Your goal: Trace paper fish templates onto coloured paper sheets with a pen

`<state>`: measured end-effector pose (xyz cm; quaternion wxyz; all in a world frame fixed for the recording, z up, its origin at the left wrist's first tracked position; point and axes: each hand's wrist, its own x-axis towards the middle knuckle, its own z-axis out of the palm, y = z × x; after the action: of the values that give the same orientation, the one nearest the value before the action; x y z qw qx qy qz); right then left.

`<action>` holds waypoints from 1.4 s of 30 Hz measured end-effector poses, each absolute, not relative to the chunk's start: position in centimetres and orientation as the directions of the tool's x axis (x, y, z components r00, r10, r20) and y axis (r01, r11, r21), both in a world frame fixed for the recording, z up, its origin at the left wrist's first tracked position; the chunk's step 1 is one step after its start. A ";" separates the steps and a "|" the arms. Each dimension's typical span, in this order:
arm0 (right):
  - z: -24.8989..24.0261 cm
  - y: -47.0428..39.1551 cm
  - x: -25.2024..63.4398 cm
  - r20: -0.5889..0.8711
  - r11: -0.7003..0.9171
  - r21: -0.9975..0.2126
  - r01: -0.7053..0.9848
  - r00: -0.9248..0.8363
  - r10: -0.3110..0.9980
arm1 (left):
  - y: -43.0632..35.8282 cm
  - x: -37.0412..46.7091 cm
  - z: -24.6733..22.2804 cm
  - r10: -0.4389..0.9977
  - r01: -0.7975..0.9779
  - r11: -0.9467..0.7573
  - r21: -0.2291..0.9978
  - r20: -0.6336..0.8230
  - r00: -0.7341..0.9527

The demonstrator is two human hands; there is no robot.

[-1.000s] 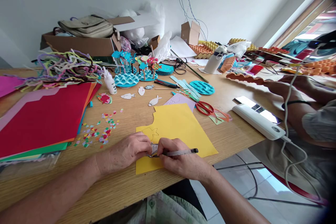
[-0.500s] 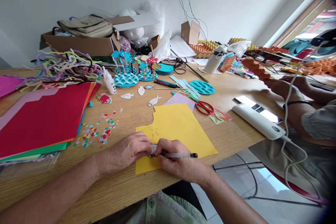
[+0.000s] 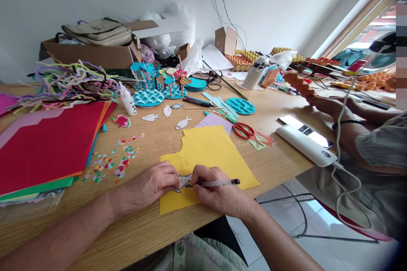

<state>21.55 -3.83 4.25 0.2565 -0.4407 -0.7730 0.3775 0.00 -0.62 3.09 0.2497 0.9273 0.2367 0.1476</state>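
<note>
My left hand presses a small grey fish cutout onto a yellow sheet of paper, its fingers closed together over the cutout's left end. In my right hand is a pen, pinched near its writing end, with the dark back end pointing right. The pen's tip is at the cutout's right side, hidden by my fingers. Just above my left hand, a fish outline is drawn on the yellow sheet. White fish cutouts lie beyond the sheet.
Red-handled scissors lie right of the sheet. Coloured paper, paper bits and a glue bottle are on the left. Blue wavy pieces stand behind. At right are a white power bank and another person's arm.
The view has shifted a little, moving everything slightly left. My right hand has moved slightly away from my left, and more of the grey fish cutout shows between them.
</note>
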 end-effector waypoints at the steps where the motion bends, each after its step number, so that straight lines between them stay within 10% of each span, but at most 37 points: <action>1: 4.3 -3.8 21.6 0.062 0.322 -0.809 0.491 -0.474 0.878 | -0.6 0.0 3.1 0.513 0.364 -0.764 0.533 0.159 0.844; 42: 3.9 -3.5 22.1 0.060 0.262 -0.852 0.453 -0.413 0.909 | -0.2 0.1 3.5 0.500 0.445 -0.740 0.504 -0.032 0.866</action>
<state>22.13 -3.54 3.93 0.2870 -0.4596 -0.7407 0.3973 0.12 -0.17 3.46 0.2562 0.9312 0.2537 0.0527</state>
